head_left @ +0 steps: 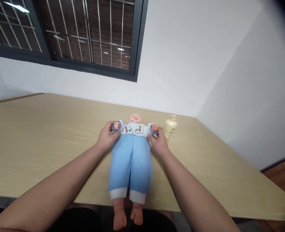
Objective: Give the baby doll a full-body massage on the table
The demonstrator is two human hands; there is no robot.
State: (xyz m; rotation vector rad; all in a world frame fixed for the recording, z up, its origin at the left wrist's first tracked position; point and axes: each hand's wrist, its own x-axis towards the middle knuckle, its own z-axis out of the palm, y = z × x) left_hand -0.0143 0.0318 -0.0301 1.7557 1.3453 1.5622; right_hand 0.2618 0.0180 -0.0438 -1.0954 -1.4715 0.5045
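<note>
A baby doll point(131, 161) lies face up on the table, its head toward the wall and its bare feet over the front edge. It wears light blue trousers with white cuffs and a white top with an elephant face. My left hand point(107, 138) is closed around the doll's sleeved arm on the left, beside its small fist. On the other side, my right hand point(160, 141) grips the other sleeve near the cuff. Some of my fingers are hidden behind the doll's arms.
A cream pump bottle point(170, 127) stands just right of my right hand. A thin pale strand point(200, 131) lies farther right on the wooden table point(48, 141). White walls rise behind, with a barred window point(89, 35) at upper left.
</note>
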